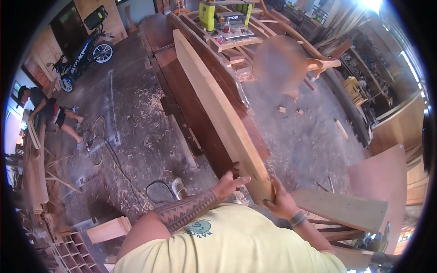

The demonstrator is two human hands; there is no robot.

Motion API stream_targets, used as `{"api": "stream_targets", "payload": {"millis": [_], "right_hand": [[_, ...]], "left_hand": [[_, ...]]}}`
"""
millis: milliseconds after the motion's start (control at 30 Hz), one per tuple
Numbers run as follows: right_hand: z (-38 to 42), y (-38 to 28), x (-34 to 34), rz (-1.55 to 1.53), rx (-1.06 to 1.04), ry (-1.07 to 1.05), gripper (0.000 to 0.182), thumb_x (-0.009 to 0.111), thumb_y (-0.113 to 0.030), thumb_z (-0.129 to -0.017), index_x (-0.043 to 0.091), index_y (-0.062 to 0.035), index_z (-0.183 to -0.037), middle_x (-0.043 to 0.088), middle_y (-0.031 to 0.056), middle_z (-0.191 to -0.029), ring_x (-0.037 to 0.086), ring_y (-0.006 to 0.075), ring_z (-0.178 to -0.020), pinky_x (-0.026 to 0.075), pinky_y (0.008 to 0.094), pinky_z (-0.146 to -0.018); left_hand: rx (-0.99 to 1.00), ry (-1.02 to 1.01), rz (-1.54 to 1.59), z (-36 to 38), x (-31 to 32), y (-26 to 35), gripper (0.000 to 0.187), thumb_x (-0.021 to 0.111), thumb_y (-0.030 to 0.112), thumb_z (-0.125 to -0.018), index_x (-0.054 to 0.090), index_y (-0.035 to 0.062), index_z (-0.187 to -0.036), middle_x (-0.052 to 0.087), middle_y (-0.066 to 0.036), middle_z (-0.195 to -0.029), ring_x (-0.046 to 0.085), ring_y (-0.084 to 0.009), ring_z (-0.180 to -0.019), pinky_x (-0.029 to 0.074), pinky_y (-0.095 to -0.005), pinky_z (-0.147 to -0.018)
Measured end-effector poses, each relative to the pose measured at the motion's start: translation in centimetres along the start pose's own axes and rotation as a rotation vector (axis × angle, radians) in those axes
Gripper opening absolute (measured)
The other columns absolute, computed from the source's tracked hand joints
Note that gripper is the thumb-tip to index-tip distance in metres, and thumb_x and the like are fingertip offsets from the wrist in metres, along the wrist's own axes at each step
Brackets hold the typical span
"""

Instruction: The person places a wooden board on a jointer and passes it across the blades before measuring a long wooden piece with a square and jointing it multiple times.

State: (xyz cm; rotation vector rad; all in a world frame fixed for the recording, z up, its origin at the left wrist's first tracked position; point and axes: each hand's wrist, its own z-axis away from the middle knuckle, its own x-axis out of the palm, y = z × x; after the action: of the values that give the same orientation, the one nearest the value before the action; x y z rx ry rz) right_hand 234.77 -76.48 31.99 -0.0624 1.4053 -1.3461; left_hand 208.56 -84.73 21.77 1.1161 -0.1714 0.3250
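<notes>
A long pale wooden plank (216, 107) stretches from my body toward the upper middle, tilted on its edge. My left hand (230, 183) is at its left side close to the near end, with the thumb lying toward the plank and the fingers partly hidden at the edge. Around the right edge of the near end, my right hand (281, 201) is closed, thumb on the face and fingers along the side. Beneath the plank lies a reddish-brown wooden panel (193, 98).
A green planer (226, 17) stands on a frame beyond the plank. A cord (119, 166) crosses the shaving-strewn floor at left. A motorcycle (84, 59) and a bending person (45, 107) are farther left. A loose board (341, 208) lies right of me.
</notes>
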Motion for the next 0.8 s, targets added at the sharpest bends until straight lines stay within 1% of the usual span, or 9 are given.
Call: {"api": "stream_targets", "payload": {"millis": [100,167,333,467,500,600,633,733,800], "right_hand": [[2.8,1.9,0.1,0.009,-0.082,-0.003,0.105,0.083,-0.019,-0.090,0.023,0.0018,-0.173,0.056,0.0340,-0.156,0.061,0.0506,-0.140,0.052,0.0498,-0.116],[3.5,3.1,0.9,0.032,-0.154,0.031,0.103,0.082,-0.017,-0.090,0.024,0.0047,-0.172,0.059,0.0354,-0.150,0.063,0.0543,-0.132,0.055,0.0529,-0.110],[0.7,5.0,2.1,0.065,-0.285,0.080,0.098,0.077,-0.011,-0.090,0.024,0.0034,-0.171,0.066,0.0345,-0.135,0.068,0.0561,-0.115,0.060,0.0558,-0.095],[-2.0,5.5,1.8,0.042,-0.311,0.075,0.092,0.075,-0.010,-0.090,0.029,0.0020,-0.168,0.067,0.0333,-0.130,0.068,0.0567,-0.113,0.060,0.0570,-0.090],[-2.8,5.0,1.4,0.022,-0.262,0.020,0.089,0.076,-0.012,-0.091,0.031,0.0012,-0.167,0.067,0.0328,-0.130,0.067,0.0562,-0.114,0.058,0.0576,-0.092],[-5.3,2.5,0.1,0.025,-0.301,-0.002,0.089,0.076,-0.014,-0.093,0.030,0.0087,-0.165,0.062,0.0375,-0.143,0.066,0.0559,-0.123,0.060,0.0569,-0.100],[-6.2,2.5,0.7,0.034,-0.283,0.009,0.088,0.074,-0.014,-0.094,0.029,0.0106,-0.165,0.057,0.0387,-0.150,0.062,0.0556,-0.132,0.058,0.0562,-0.105],[-7.7,2.6,2.6,0.093,-0.443,0.226,0.087,0.073,-0.013,-0.094,0.030,0.0124,-0.164,0.053,0.0402,-0.154,0.058,0.0550,-0.139,0.056,0.0555,-0.109],[-8.0,2.1,2.1,0.061,-0.391,0.162,0.087,0.072,-0.011,-0.093,0.029,0.0138,-0.164,0.053,0.0410,-0.154,0.059,0.0552,-0.138,0.056,0.0549,-0.110]], "left_hand": [[-0.118,0.037,0.159,0.3,4.9,0.6,0.095,0.086,0.059,-0.094,0.047,0.0073,-0.163,0.059,-0.010,-0.154,0.060,-0.0225,-0.137,0.057,-0.0431,-0.101],[-0.171,0.058,0.197,0.3,7.7,-0.2,0.089,0.086,0.058,-0.094,0.053,0.0069,-0.158,0.063,-0.009,-0.149,0.063,-0.0217,-0.133,0.058,-0.0420,-0.098],[-0.071,0.084,0.220,-1.5,10.8,-2.3,0.058,0.083,0.052,-0.099,0.075,0.0052,-0.132,0.075,-0.004,-0.124,0.072,-0.0176,-0.111,0.059,-0.0337,-0.089],[-0.217,0.192,0.181,-2.3,9.8,0.6,0.053,0.083,0.047,-0.101,0.077,0.0058,-0.132,0.077,-0.005,-0.122,0.073,-0.0188,-0.114,0.061,-0.0402,-0.092],[-0.179,0.232,0.222,-2.4,10.0,1.3,0.056,0.083,0.047,-0.100,0.076,-0.0005,-0.129,0.077,-0.007,-0.123,0.074,-0.0196,-0.115,0.063,-0.0411,-0.091],[-0.133,0.265,0.301,-3.5,9.2,1.8,0.063,0.082,0.051,-0.100,0.074,-0.0044,-0.130,0.075,-0.012,-0.129,0.073,-0.0205,-0.119,0.063,-0.0421,-0.093],[-0.099,0.266,0.270,-4.1,8.7,1.3,0.072,0.081,0.056,-0.100,0.073,-0.0086,-0.131,0.075,-0.015,-0.130,0.073,-0.0215,-0.120,0.063,-0.0385,-0.096],[-0.015,0.359,0.314,-4.5,9.1,0.9,0.080,0.078,0.063,-0.100,0.073,-0.0107,-0.131,0.077,-0.016,-0.124,0.075,-0.0224,-0.115,0.062,-0.0347,-0.096],[-0.013,0.413,0.240,-5.2,8.9,0.4,0.086,0.076,0.068,-0.100,0.073,-0.0125,-0.129,0.077,-0.015,-0.122,0.074,-0.0218,-0.112,0.061,-0.0344,-0.094]]}}
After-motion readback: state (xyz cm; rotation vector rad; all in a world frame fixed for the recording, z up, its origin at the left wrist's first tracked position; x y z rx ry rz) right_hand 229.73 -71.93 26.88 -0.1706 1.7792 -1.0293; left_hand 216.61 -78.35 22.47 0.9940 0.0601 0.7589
